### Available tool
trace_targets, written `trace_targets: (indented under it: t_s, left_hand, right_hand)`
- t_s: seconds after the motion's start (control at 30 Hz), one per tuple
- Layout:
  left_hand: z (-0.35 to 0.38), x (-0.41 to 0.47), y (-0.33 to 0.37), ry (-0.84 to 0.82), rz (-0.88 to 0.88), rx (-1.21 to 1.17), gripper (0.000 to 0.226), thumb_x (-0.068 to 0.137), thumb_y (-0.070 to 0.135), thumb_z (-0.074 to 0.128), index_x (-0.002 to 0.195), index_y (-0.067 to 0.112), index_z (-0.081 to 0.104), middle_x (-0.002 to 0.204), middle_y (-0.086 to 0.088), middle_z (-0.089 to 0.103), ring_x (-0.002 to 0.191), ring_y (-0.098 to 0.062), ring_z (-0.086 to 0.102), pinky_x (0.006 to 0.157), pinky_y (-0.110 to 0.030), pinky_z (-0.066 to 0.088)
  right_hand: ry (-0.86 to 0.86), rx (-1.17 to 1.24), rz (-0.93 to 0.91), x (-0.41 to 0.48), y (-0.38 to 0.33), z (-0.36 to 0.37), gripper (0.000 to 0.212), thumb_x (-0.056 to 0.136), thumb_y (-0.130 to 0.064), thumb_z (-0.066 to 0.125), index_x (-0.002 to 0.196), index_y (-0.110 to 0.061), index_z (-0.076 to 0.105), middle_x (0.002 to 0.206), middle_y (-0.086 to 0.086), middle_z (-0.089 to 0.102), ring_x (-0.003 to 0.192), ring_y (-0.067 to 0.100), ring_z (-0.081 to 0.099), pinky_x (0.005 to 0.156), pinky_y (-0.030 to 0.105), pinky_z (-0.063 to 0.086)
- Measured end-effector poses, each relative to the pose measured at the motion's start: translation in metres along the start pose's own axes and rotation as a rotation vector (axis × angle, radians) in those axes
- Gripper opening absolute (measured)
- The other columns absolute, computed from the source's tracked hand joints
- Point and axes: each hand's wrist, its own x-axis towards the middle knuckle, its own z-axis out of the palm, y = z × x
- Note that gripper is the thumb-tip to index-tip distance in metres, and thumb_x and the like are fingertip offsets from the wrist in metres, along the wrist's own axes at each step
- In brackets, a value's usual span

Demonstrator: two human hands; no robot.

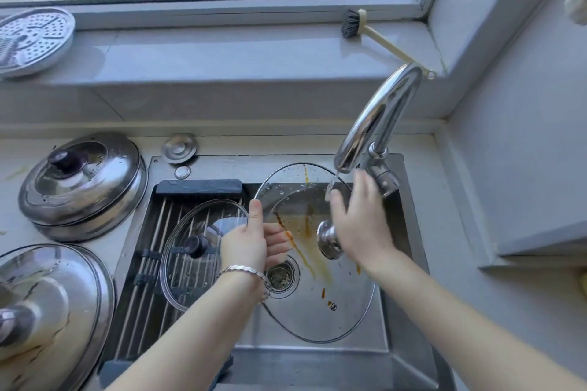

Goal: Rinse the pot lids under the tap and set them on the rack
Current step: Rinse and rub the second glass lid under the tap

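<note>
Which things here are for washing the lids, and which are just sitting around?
For the job: big glass lid, left hand gripping its rim, right hand under the tap, rack, small glass lid on it, domed steel lid, stained steel lid.
Just lying about: brush, steamer plate, both on the sill.

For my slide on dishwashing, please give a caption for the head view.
Left hand grips a stained glass lid over the sink; right hand touches it under the running tap.

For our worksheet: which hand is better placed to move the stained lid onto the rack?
Likely left: the left hand grips the glass lid by its rim, beside the rack; the right hand lies open under the tap.
</note>
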Motion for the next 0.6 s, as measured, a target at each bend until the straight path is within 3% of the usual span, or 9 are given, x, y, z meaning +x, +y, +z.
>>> trace_targets:
  t_s: [0.07, 0.13, 0.23, 0.3, 0.37, 0.47, 0.5, 0.6]
  left_hand:
    - [0.003, -0.004, -0.003, 0.057, 0.066, 0.106, 0.063, 0.09, 0.052, 0.039, 0.067, -0.003, 0.06, 0.047, -0.007, 0.061, 0.044, -0.018, 0.059, 0.042, -0.025, 0.051]
    - [0.003, -0.009, -0.005, 0.134, 0.135, 0.184, 0.064, 0.09, 0.053, 0.037, 0.068, -0.003, 0.06, 0.056, -0.011, 0.06, 0.059, -0.024, 0.059, 0.056, -0.032, 0.052]
    - [0.004, -0.017, -0.007, 0.057, 0.099, 0.087, 0.061, 0.092, 0.05, 0.035, 0.065, -0.001, 0.055, 0.04, -0.005, 0.057, 0.036, -0.016, 0.058, 0.036, -0.021, 0.046]
    - [0.004, -0.022, -0.008, 0.043, 0.108, 0.09, 0.059, 0.092, 0.048, 0.036, 0.065, -0.001, 0.054, 0.036, -0.003, 0.057, 0.031, -0.013, 0.055, 0.032, -0.018, 0.043]
    - [0.002, -0.022, -0.008, 0.091, 0.146, 0.107, 0.056, 0.092, 0.047, 0.037, 0.063, 0.002, 0.054, 0.043, -0.005, 0.058, 0.041, -0.018, 0.057, 0.044, -0.024, 0.048]
    - [-0.004, -0.019, -0.005, 0.17, 0.204, 0.137, 0.052, 0.091, 0.048, 0.042, 0.061, 0.007, 0.054, 0.053, -0.006, 0.055, 0.057, -0.022, 0.054, 0.06, -0.034, 0.05]
    - [-0.004, -0.021, -0.005, 0.14, 0.198, 0.107, 0.053, 0.091, 0.047, 0.042, 0.064, 0.004, 0.057, 0.05, -0.006, 0.058, 0.053, -0.022, 0.058, 0.055, -0.034, 0.053]
    - [-0.001, -0.025, -0.007, 0.057, 0.144, 0.028, 0.055, 0.093, 0.043, 0.04, 0.067, -0.002, 0.055, 0.035, -0.001, 0.055, 0.031, -0.012, 0.055, 0.032, -0.017, 0.043]
  right_hand:
    - [-0.213, 0.018, -0.295, -0.033, -0.031, 0.012, 0.063, 0.094, -0.039, 0.026, 0.149, -0.01, 0.015, 0.157, 0.007, 0.011, 0.145, 0.017, 0.005, 0.116, 0.024, 0.001]
    - [-0.321, -0.088, -0.353, -0.039, -0.045, 0.025, 0.067, 0.09, -0.043, 0.016, 0.15, -0.013, 0.007, 0.159, 0.004, -0.003, 0.145, 0.015, -0.008, 0.113, 0.024, -0.009]
    - [-0.215, -0.106, -0.053, -0.001, -0.047, 0.031, 0.062, 0.097, -0.042, 0.017, 0.15, -0.01, 0.006, 0.158, 0.009, -0.001, 0.146, 0.018, -0.004, 0.117, 0.032, -0.005]
    - [-0.202, -0.089, 0.143, 0.016, -0.047, 0.029, 0.064, 0.098, -0.042, 0.013, 0.149, -0.005, 0.006, 0.158, 0.013, -0.001, 0.146, 0.022, -0.004, 0.119, 0.035, -0.004]
    - [-0.254, -0.161, 0.023, -0.001, -0.056, 0.035, 0.073, 0.091, -0.048, 0.0, 0.149, -0.004, 0.005, 0.157, 0.014, -0.008, 0.145, 0.023, -0.01, 0.117, 0.034, -0.009]
    - [-0.34, -0.196, -0.265, -0.033, -0.063, 0.036, 0.074, 0.087, -0.053, 0.0, 0.149, -0.011, -0.004, 0.157, 0.003, -0.014, 0.144, 0.014, -0.016, 0.114, 0.027, -0.014]
    - [-0.315, -0.206, -0.263, -0.026, -0.061, 0.035, 0.071, 0.091, -0.052, 0.005, 0.149, -0.014, -0.004, 0.157, 0.003, -0.013, 0.144, 0.014, -0.015, 0.115, 0.029, -0.013]
    - [-0.248, -0.161, 0.052, 0.006, -0.058, 0.025, 0.061, 0.099, -0.04, 0.015, 0.149, -0.012, -0.004, 0.158, 0.009, -0.009, 0.145, 0.019, -0.011, 0.118, 0.035, -0.007]
